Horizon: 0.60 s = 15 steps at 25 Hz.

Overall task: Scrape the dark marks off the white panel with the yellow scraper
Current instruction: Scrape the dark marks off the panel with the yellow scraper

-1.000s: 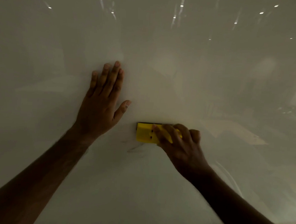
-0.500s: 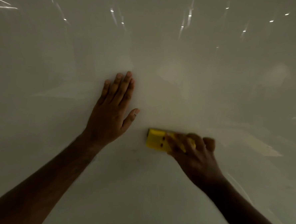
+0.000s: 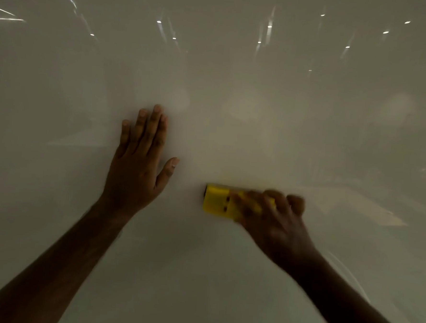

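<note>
A glossy white panel (image 3: 236, 88) fills the whole view. My right hand (image 3: 273, 220) grips the yellow scraper (image 3: 217, 199) with fingers curled over its right half, and the scraper's dark top edge lies against the panel. The hand and scraper are motion-blurred. My left hand (image 3: 139, 162) rests flat on the panel to the scraper's left, fingers straight and pointing up, thumb spread toward the scraper. I make out no dark marks on the panel in this dim, blurred frame.
Small bright light reflections (image 3: 269, 26) dot the upper part of the panel. A pale tan reflected patch (image 3: 353, 207) lies to the right of my right hand.
The faint dark smudges seen below the scraper a second ago no longer show. My right hand with the scraper is blurred in motion; my left hand stays flat on the panel.
</note>
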{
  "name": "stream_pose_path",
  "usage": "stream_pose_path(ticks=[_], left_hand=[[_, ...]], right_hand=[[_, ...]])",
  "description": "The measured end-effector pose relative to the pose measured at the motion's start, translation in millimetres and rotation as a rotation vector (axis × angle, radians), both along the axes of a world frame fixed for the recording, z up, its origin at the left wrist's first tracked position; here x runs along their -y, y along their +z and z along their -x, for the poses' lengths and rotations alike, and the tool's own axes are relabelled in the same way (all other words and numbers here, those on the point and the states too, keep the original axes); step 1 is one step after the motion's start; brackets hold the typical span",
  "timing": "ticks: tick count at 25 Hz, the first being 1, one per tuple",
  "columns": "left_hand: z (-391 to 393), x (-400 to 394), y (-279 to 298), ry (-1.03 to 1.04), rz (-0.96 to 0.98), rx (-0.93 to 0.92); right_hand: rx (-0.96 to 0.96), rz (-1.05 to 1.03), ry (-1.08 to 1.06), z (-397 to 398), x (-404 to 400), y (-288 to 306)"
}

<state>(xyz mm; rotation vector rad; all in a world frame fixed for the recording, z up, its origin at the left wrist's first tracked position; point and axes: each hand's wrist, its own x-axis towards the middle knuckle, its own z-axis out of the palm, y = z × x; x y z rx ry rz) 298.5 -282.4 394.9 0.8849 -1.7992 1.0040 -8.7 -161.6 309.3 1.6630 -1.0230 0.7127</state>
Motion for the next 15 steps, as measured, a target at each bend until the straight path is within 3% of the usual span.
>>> stream_pose_path(ticks=[4,10,12,15], left_hand=[[3,-1,-1,0.001,-0.005,-0.010],[-12,1,1,-0.009,-0.025,-0.042],[-20,2,-2,-0.005,-0.030,-0.038],[-20,-1,-4,0.004,-0.040,-0.039]], right_hand=[[0.171,0.050,0.050,-39,24,41],[-0.231,-0.175,0.068,-9,4,-70],[-0.184,-0.138,0.049,17,-2,-58],[0.070,-0.011,0.019,26,5,20]])
